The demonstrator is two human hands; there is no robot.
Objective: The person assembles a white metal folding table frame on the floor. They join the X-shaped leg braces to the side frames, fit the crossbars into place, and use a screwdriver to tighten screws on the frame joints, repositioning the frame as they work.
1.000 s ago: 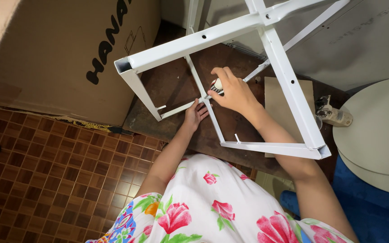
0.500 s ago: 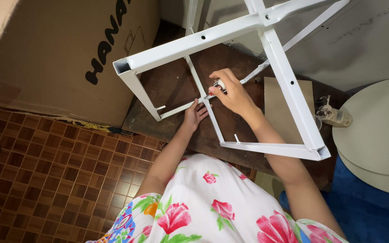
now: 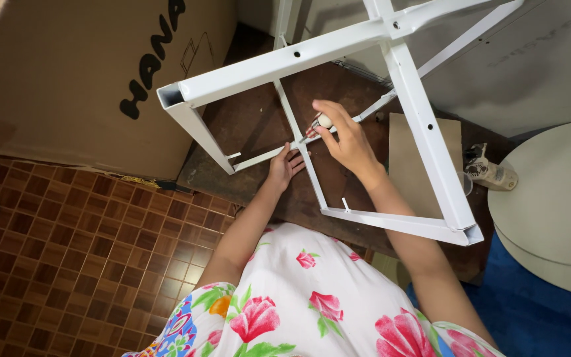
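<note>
A white metal frame (image 3: 424,125) of angle bars stands tilted in front of me, with thin cross braces meeting at its centre (image 3: 299,142). My right hand (image 3: 342,139) grips a screwdriver by its pale handle (image 3: 323,121), tip pointing down at the brace crossing. My left hand (image 3: 284,165) reaches under the frame and its fingers touch the braces at that crossing from below. The screw itself is hidden by the fingers.
A large brown cardboard box (image 3: 67,73) stands at the left on a brown tiled floor (image 3: 54,264). A cardboard sheet (image 3: 404,165) and a small bottle (image 3: 490,172) lie at the right, beside a round white lid (image 3: 556,198) on blue fabric (image 3: 543,317).
My right hand has shifted slightly on the screwdriver handle, as if turning it. The left hand and the frame stay where they were.
</note>
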